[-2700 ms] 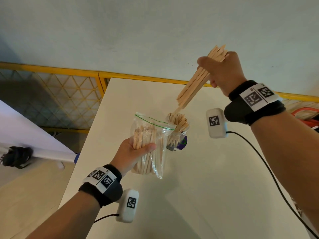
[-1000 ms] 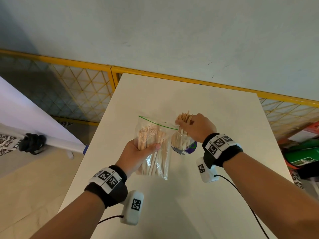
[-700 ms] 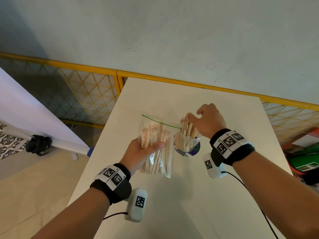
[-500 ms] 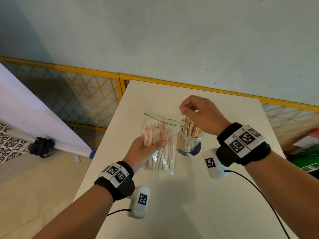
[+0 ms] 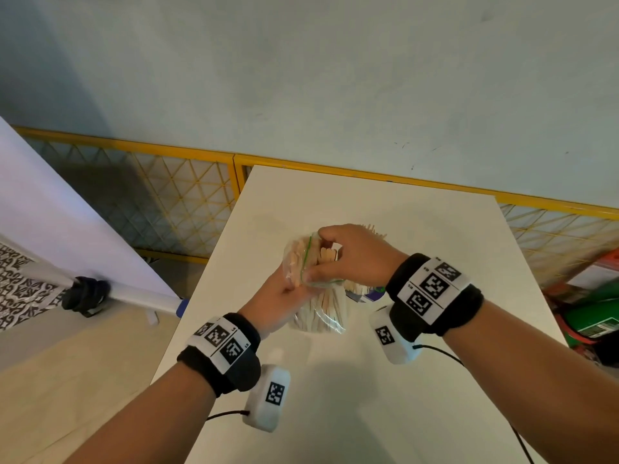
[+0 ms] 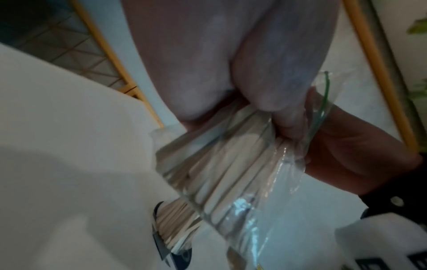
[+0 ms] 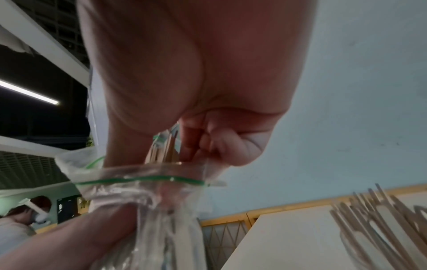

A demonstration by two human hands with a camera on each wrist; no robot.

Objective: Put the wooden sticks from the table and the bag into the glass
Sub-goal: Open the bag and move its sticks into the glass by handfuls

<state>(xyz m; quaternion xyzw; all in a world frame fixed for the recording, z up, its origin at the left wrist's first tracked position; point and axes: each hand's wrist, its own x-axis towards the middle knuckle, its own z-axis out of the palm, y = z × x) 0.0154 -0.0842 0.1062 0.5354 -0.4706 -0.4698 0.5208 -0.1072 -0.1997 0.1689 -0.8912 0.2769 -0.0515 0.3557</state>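
Observation:
My left hand [image 5: 287, 293] holds a clear zip bag [image 5: 321, 309] of wooden sticks upright above the white table [image 5: 402, 380]. My right hand [image 5: 316, 256] is at the bag's green-edged mouth, fingers curled around the tops of the sticks [image 7: 161, 151] inside, thumb against the rim. In the right wrist view the bag [image 7: 143, 184] sits just under the fingers. The glass [image 5: 368, 293] stands behind my right hand, mostly hidden, with stick tips [image 5: 375, 231] poking out. The glass [image 7: 381, 230] full of sticks shows at the right of that wrist view and the glass [image 6: 175, 230] low in the left wrist view.
A yellow mesh fence [image 5: 167, 195] runs behind the table along the pale wall. A white panel on a roll [image 5: 67, 236] leans at the left. Green and red items [image 5: 596, 316] lie on the floor at the right. Cables trail from both wrist cameras.
My right hand put its bundle into the glass, lifted off it and moved left to the bag's mouth, where it now grips sticks. The left hand kept holding the bag.

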